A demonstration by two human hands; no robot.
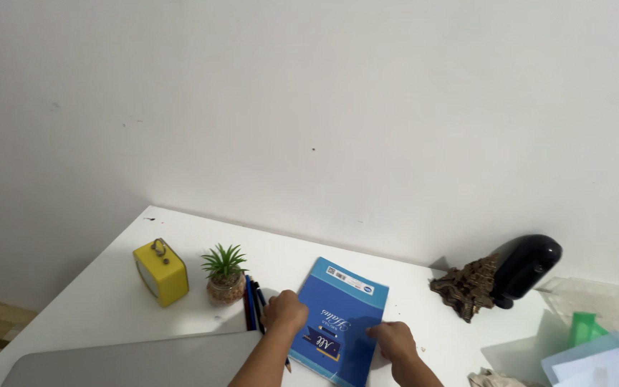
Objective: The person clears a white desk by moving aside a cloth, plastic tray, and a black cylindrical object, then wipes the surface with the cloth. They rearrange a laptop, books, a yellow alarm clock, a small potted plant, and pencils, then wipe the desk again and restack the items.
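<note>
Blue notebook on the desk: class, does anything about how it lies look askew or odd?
Yes. The blue notebook lies tilted on the white table, its cover upside down to the wearer. The left hand and right hand rest on its side edges.
</note>
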